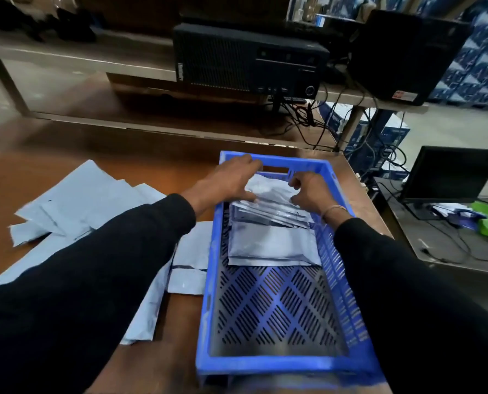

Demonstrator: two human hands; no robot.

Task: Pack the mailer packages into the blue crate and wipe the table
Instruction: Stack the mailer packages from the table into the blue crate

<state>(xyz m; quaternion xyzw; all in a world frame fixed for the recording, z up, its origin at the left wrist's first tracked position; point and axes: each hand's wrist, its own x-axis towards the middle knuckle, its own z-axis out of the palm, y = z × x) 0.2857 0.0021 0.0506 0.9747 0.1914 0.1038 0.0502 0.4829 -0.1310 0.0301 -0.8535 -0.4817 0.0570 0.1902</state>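
A blue perforated crate [282,364] stands on the brown table in front of me. Several grey mailer packages [271,243] lie stacked in its far half. Both my hands reach into the crate's far end. My left hand [231,180] holds the left edge of the top mailer [268,189], its thumb on the package. My right hand [311,190] pinches the same mailer's right edge with curled fingers. More grey mailers [75,206] lie spread on the table to the left of the crate, and some [190,260] sit right beside its left wall.
The brown table [151,163] ends just right of the crate. A black computer case [248,61] and a second black box [405,52] sit on a shelf behind, with tangled cables below. A monitor [447,174] stands on a lower desk at the right.
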